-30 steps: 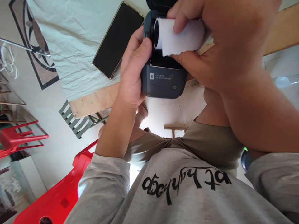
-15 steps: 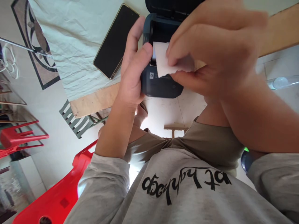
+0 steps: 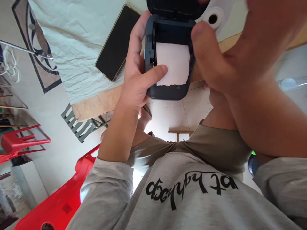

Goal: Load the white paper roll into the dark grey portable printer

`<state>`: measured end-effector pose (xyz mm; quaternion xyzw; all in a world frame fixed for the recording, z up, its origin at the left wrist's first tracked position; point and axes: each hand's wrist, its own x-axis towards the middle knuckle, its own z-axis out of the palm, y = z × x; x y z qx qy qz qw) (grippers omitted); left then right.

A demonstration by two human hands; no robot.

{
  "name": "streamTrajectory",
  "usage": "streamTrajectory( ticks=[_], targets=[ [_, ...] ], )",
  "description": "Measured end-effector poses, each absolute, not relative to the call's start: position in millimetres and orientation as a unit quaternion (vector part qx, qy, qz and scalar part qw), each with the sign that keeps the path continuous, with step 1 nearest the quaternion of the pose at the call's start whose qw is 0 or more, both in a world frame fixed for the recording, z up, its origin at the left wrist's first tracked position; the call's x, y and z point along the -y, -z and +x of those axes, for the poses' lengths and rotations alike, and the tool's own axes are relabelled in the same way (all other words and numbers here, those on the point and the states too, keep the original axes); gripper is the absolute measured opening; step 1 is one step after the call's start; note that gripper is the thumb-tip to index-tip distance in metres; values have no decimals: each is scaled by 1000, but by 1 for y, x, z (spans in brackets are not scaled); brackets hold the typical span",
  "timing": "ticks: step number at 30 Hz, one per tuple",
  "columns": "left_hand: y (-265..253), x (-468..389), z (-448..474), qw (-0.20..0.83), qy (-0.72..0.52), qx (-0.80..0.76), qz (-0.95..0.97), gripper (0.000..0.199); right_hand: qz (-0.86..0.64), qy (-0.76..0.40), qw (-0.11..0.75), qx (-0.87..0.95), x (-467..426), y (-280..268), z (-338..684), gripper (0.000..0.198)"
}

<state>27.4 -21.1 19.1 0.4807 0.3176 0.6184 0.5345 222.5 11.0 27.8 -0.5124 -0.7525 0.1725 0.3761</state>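
Note:
A small dark thermal printer (image 3: 165,93) with its lid (image 3: 176,9) raised sits in my left hand (image 3: 137,75). The fingers of that hand wrap its left side, and the thumb presses on a white paper strip (image 3: 174,68). This strip comes out of the printer's bay and lies flat over the front, its end torn unevenly. My right hand (image 3: 232,60) is at the printer's right, blurred, with the thumb apart from the fingers. One fingertip shows by the lid's upper right corner; the other fingertips are cut off or smeared. Nothing shows in that hand.
A phone (image 3: 117,41) lies on the pale cloth (image 3: 79,41) left of the printer. Behind the right thumb stands a white paper roll (image 3: 213,18). The table's wooden edge (image 3: 98,103) runs below. A red chair (image 3: 64,191) and a green slatted stool (image 3: 79,124) are at lower left.
My right hand has let go of the paper strip and moved up and right towards the lid. The strip now lies flat, and my left thumb has come down onto it.

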Motion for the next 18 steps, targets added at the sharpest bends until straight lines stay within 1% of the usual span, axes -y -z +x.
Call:
streamTrajectory(
  ticks=[1,3,4,6,8,9,10,12,14,16,18],
  targets=[
    [-19,22,26,527,-613,-324,492,89,-537,-167,379,735,-14,-23,227,72],
    [-18,22,19,516,-593,-341,516,82,-531,-151,385,740,-23,-11,236,73],
    [-18,22,14,518,-576,-349,527,76,-506,-149,401,749,-27,-4,240,71],
    [-16,20,5,542,-537,-357,539,60,-457,-120,463,750,-33,8,244,64],
    [-15,18,-3,569,-513,-356,535,51,-427,-80,516,738,-32,10,243,70],
    [-15,18,-5,575,-508,-357,532,50,-421,-67,516,743,-30,8,241,72],
    [-15,17,-7,575,-507,-362,531,51,-417,-65,494,761,-26,2,238,71],
    [-17,18,-7,567,-503,-375,533,51,-421,-73,391,815,-18,-13,231,68],
    [-19,19,-6,566,-498,-384,533,51,-455,-103,306,830,-11,-29,222,76],
    [-22,21,-3,567,-493,-390,532,51,-480,-130,260,828,-9,-39,214,81],
    [-23,23,2,553,-496,-401,536,58,-496,-143,243,821,-9,-42,210,86]
  ],
)
